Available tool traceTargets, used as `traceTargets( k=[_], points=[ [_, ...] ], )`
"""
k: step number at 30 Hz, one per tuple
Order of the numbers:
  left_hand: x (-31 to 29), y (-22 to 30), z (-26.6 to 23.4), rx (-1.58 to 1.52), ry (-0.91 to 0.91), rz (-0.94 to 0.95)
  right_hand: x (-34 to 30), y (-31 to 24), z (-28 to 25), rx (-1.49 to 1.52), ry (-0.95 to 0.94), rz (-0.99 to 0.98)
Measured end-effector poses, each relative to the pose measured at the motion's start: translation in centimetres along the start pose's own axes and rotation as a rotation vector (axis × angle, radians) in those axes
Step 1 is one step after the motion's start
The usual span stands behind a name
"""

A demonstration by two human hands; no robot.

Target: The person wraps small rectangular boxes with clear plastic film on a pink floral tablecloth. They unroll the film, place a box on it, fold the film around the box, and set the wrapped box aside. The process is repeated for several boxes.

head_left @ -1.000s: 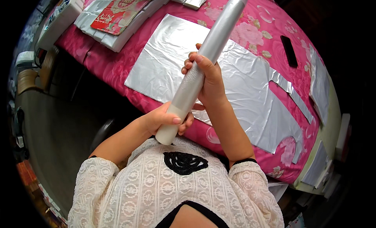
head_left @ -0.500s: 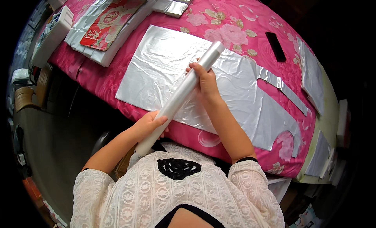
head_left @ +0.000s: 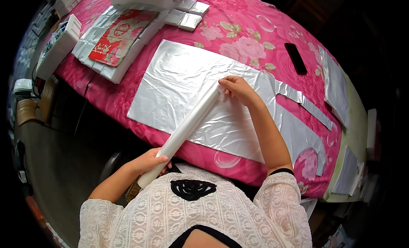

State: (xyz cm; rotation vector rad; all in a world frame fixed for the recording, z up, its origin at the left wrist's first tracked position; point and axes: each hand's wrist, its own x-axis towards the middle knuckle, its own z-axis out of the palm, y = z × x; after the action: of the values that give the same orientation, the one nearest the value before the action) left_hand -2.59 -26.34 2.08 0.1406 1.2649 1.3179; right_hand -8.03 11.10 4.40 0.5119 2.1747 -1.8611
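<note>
A long white tube-like roll of plastic film slants up from my lap over the table. My left hand is closed around its lower part, with the thumb on top. At the far end, my right hand pinches the roll's end between thumb and fingertips. Beneath the roll, a thin silvery-white plastic sheet lies spread and slightly creased on the table. Its right end has a curved cut-out and narrow strap-like strips.
A pink flowered cloth covers the table. At the back left are a stack of white packs with a red printed card, small silvery packets and a white box. A black phone-like object lies right.
My right hand has slid from around the upper part of the roll to its far end. The roll's upper end has come lower and nearer. My left hand has shifted slightly down and left.
</note>
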Motion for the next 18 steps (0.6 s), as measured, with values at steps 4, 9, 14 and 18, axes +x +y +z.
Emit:
traceTargets(
  k=[4,9,14,18],
  points=[
    [0.1,0.1,0.0,0.018,-0.010,0.019,0.0,0.1,0.0,0.066,-0.114,-0.048],
    [-0.3,0.2,0.1,0.060,-0.012,0.053,0.4,0.2,-0.3,-0.006,-0.005,-0.113],
    [-2.5,-0.8,-1.7,0.018,-0.025,-0.103,4.1,3.3,-7.1,-0.131,0.393,-0.246],
    [-6.1,-1.7,-4.1,-0.023,-0.129,-0.253,3.3,4.4,-14.4,-0.276,0.681,-0.190]
  ],
)
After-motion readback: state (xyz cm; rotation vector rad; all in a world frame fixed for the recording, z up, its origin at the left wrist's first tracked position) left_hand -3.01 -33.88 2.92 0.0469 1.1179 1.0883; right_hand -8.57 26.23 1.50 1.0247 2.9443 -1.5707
